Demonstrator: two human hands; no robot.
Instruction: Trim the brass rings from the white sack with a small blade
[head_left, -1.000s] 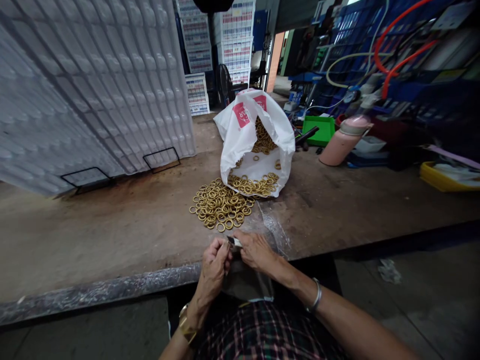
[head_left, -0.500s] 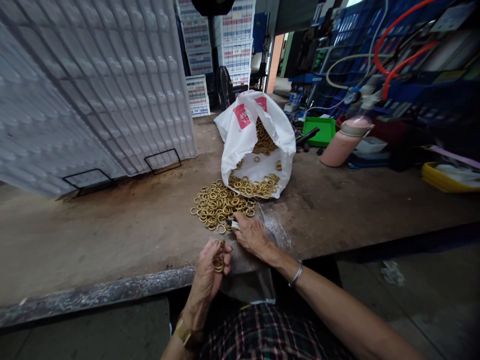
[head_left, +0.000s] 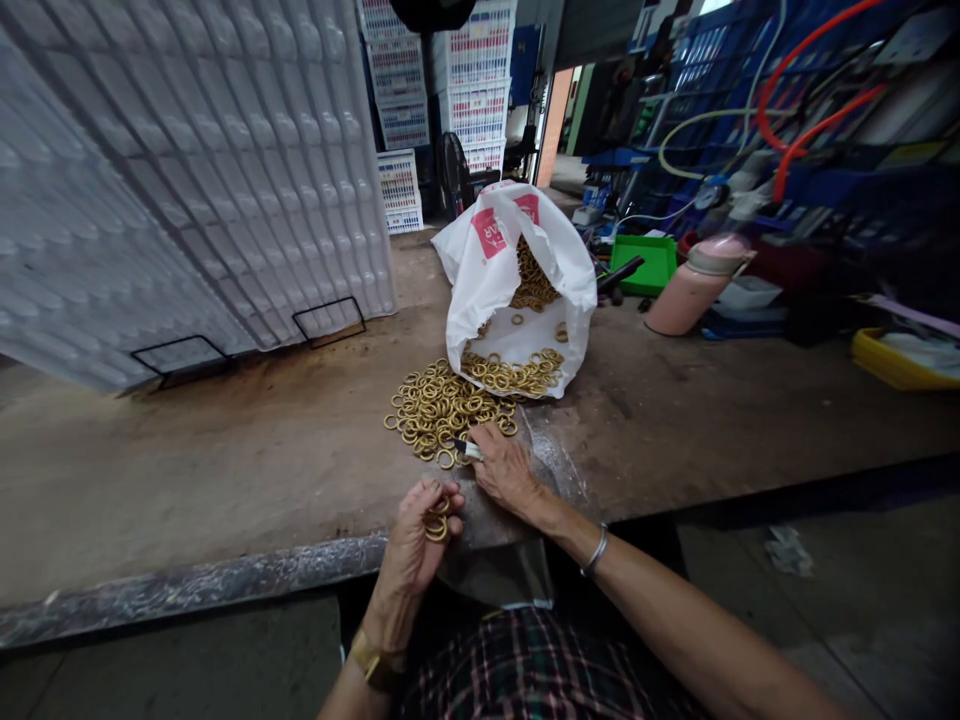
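Note:
Several brass rings [head_left: 436, 527] rest in the curled fingers of my left hand [head_left: 417, 530], just over the table's front edge. My right hand [head_left: 507, 470] lies at the near side of a heap of brass rings [head_left: 431, 405], closed around a small white tool with a dark tip [head_left: 469, 449]. The tool's exact kind is too small to tell; its tip points left, over the rings. Behind the heap a white plastic bag [head_left: 480, 290] lies on its side, its torn mouth facing me, with more rings inside and at its lip.
Tall stacks of clear plastic trays [head_left: 225, 180] stand on the left of the table [head_left: 225, 470], held by black wire stands [head_left: 330, 320]. To the right are a pink bottle [head_left: 686, 298], a green tray [head_left: 643, 265] and a yellow tray [head_left: 900, 360]. White crates [head_left: 476, 105] rise behind.
The view has shifted slightly. My left fingers have moved a little around the rings, which show more openly now. My right hand stays at the heap with the tool.

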